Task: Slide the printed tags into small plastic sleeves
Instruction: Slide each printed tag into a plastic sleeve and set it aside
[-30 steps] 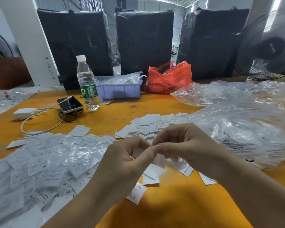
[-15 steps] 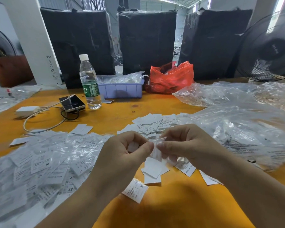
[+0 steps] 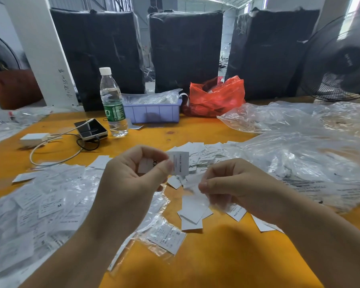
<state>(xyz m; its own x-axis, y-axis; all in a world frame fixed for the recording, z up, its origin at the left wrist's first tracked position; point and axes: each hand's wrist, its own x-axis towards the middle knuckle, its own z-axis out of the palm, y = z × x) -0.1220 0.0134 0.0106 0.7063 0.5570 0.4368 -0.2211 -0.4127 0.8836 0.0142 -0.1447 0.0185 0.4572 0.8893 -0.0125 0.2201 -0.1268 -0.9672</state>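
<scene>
Fingers of the left hand pinch white printed tags (black lettering); right hand pinches a clear sleeve.

Left hand pinching printed tags, right hand pinching a clear sleeve, above orange table.

The clear sleeve pinched by the right hand is blurring out; the left hand is hiding part of its tag
</scene>
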